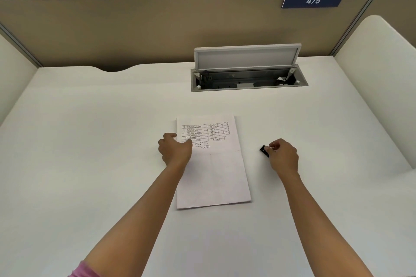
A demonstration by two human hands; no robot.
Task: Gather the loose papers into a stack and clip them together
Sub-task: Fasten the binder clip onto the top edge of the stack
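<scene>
- Paper stack (213, 164) lies flat mid-desk (90, 141), printed table w/ handwriting on top sheet, edges roughly squared.
- Left hand (175, 149) rests on stack's left edge, fingers curled at that edge; can't tell if gripping.
- Right hand (282, 156) pinches black binder clip (264, 151), just right of stack, not touching it.
- Cable box (248, 80) behind, lid up; partition sign (313, 0) reads 475.

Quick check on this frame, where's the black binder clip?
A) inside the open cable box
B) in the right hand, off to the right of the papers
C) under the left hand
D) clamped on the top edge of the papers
B: the right hand pinches the black binder clip over the desk, apart from the papers, whose left edge the left hand rests on.
</scene>
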